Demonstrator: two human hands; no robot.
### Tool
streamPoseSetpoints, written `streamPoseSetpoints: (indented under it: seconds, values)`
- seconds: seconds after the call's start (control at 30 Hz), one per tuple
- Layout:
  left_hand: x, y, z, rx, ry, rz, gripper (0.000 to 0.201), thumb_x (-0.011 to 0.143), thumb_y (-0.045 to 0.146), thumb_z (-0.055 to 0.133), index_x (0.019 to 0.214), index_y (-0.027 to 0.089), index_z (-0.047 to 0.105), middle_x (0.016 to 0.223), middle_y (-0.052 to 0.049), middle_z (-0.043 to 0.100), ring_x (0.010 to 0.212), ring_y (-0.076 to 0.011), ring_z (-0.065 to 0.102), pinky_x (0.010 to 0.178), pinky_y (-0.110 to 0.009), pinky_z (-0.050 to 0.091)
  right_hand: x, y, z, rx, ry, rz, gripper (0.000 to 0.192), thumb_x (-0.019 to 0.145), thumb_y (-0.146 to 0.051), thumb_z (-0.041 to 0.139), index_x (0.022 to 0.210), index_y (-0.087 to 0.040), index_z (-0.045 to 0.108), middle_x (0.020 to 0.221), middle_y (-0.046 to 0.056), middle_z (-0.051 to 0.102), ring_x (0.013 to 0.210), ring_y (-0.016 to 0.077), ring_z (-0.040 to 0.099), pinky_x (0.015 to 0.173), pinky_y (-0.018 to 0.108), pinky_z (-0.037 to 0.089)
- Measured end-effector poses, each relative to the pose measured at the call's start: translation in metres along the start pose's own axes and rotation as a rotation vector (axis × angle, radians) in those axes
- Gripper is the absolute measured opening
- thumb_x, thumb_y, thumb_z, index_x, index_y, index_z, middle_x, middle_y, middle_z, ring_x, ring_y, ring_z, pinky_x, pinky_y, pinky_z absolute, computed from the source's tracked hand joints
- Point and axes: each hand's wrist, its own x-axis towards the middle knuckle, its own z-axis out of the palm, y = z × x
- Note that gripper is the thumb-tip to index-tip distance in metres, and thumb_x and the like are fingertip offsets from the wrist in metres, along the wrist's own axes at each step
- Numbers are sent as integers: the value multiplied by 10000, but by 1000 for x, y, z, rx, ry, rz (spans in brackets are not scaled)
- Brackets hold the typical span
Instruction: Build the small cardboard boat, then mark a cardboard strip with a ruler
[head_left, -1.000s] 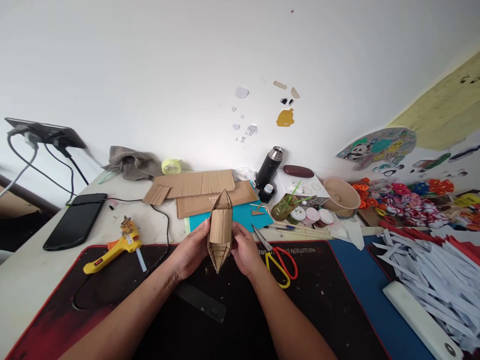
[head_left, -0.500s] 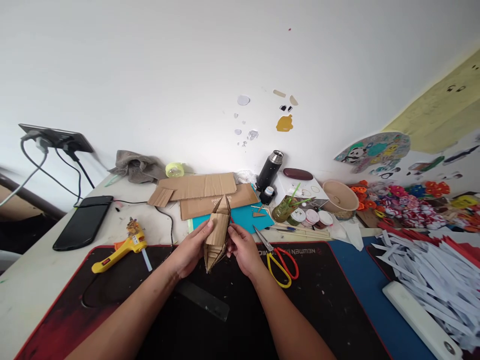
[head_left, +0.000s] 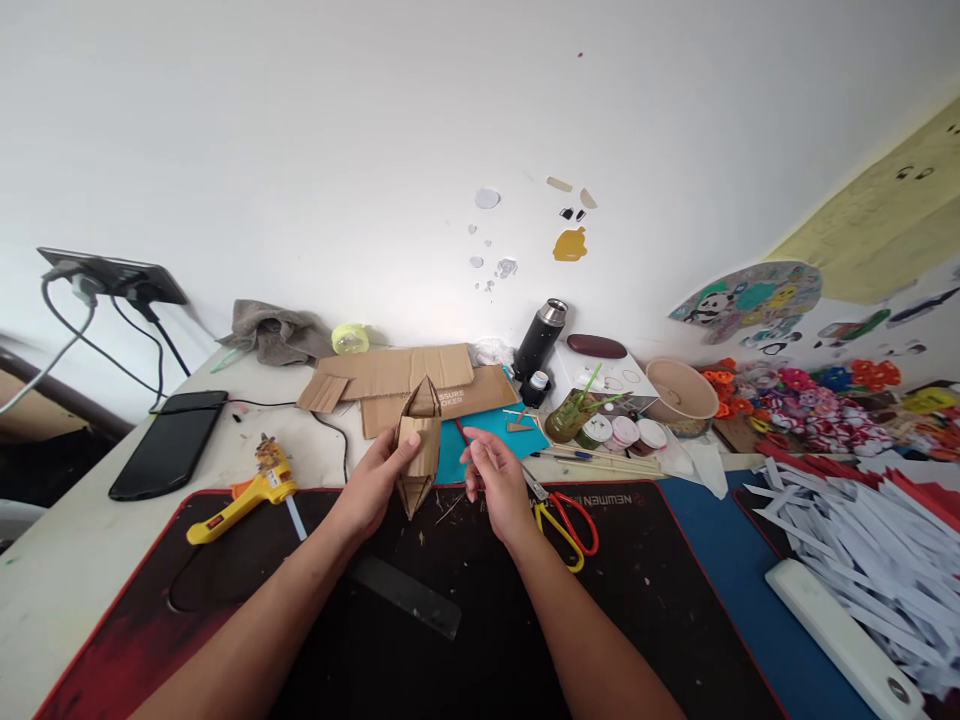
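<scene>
Surface: I look down on a cluttered desk set against a white wall, with a black, red-edged mat spread over the near part.
Far left: a dark phone lies flat near the desk's edge, cables running up to a wall socket.
Glue gun: a yellow glue gun rests on its side across the mat's left border.
Left hand: my left hand is closed around the cardboard model, fingers wrapped on its left side and thumb on the face.
Cardboard model: it stands nearly upright above the mat's far edge, one pointed end up and one down (a boat-like shape, as far as I can tell).
Behind it: flat cardboard sheets and a teal sheet lie on the desk.
Right hand: my right hand is just beside the model, apart from it, fingers loosely spread and holding nothing.
Scissors: red-and-yellow scissors lie on the mat beside that hand.
Beyond: a black flask stands upright.
Far right: white paper strips are heaped up.
</scene>
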Motion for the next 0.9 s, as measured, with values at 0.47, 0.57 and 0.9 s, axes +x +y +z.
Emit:
streamPoseSetpoints:
  seconds: [0.47, 0.57, 0.9]
  values:
    - [-5, -15, 1, 108, -112, 17, 799, 876, 674, 915, 1476, 198, 687, 1482, -184, 757, 1457, -421, 658, 1253, -525, 486, -9, 12, 17, -222, -46, -7, 583, 897, -524, 908, 1387, -254, 746, 1192, 81, 766, 813, 188, 652, 751, 322, 563]
    - [-6, -13, 3, 62, -114, -3, 835, 822, 649, 968, 1474, 201, 700, 1441, -185, 778, 1426, -436, 677, 1224, -539, 513, -10, 14, 19, -198, -33, 9, 595, 886, -520, 920, 1393, -265, 742, 1124, 79, 781, 822, 214, 662, 739, 334, 571]
    - [-3, 0, 0, 151, -108, -20, 748, 816, 687, 949, 1339, 188, 756, 1365, -177, 816, 1330, -450, 722, 1105, -504, 567, -10, 8, 16, -127, -53, 23, 598, 901, -616, 871, 1361, -251, 755, 1007, 32, 712, 622, 125, 510, 505, 256, 383]
